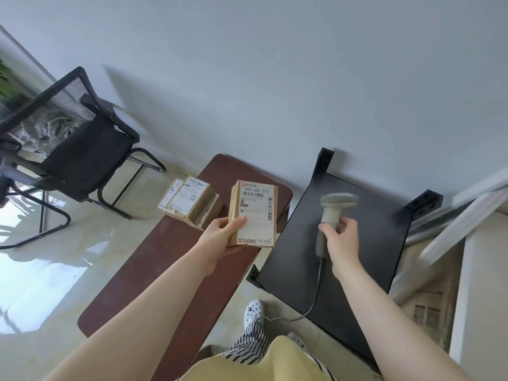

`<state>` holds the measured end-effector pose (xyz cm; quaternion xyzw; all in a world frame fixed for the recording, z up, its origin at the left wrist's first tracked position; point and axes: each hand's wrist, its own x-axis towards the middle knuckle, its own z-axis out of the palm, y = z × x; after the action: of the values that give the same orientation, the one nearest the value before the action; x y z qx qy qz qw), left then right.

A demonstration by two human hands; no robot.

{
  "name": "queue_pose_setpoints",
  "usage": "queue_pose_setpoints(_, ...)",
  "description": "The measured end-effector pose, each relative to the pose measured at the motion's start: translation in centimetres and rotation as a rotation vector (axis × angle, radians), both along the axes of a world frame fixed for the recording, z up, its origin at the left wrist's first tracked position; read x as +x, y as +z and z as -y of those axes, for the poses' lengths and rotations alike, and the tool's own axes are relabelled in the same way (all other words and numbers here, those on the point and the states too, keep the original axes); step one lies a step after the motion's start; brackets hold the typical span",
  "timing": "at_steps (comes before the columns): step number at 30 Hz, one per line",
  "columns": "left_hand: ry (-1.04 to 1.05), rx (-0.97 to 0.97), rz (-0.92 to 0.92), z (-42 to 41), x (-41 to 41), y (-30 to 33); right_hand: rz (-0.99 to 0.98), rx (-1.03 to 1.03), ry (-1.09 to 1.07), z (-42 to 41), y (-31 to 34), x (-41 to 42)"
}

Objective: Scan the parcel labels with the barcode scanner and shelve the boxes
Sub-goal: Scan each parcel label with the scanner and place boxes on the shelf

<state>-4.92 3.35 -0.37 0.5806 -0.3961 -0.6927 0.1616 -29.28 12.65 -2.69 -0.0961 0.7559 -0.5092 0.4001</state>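
Here left hand grips upright box; right hand grips barcode scanner, head up.

Both bare arms are reaching forward. The left hand is gripping a box from its left edge, thumb lying across the labelled face. The right hand is curling its fingers around the scanner handle, wrist level.

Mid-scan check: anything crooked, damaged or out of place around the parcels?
One thing: the small stack of labelled cardboard boxes on the long brown bench overhangs its left edge and sits unevenly fanned. It might tip. The held box looks intact.
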Motion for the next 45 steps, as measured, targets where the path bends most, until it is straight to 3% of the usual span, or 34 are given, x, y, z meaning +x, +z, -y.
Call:
queue_pose_setpoints(4, 0.013, -0.023, 0.015, 0.8, 0.9, 0.7, 0.141, -0.19, 0.436, 0.2, 4.1, -2.0)
queue_pose_setpoints(8, -0.001, -0.047, 0.029, 1.7, 2.0, 1.0, 0.189, -0.215, 0.903, 0.9, 7.7, -2.9)
queue_pose_setpoints(12, -0.004, -0.059, 0.036, 2.4, 2.7, 1.1, 0.121, -0.166, 1.084, 1.7, 8.7, -2.0)
queue_pose_setpoints(22, 0.01, -0.09, 0.038, 2.5, 3.3, 1.3, 0.08, -0.163, 1.144, 2.0, 9.0, -1.1)
queue_pose_setpoints(25, 0.012, -0.094, 0.025, 2.5, 3.4, 1.1, 0.133, -0.18, 1.057, 1.9, 9.3, -0.6)
queue_pose_setpoints(31, 0.111, -0.066, -0.042, 2.0, 1.4, 0.9, 0.607, -0.323, 0.588, 1.9, 10.1, 3.5)
queue_pose_setpoints(34, 0.173, -0.054, -0.066, 1.8, 0.1, 0.4, 0.75, -0.303, 0.465, 1.9, 10.3, 5.1)
queue_pose_setpoints(45, 0.176, -0.052, -0.066, 1.8, -1.6, -0.4, 0.688, -0.278, 0.439, 2.0, 10.6, 5.9)
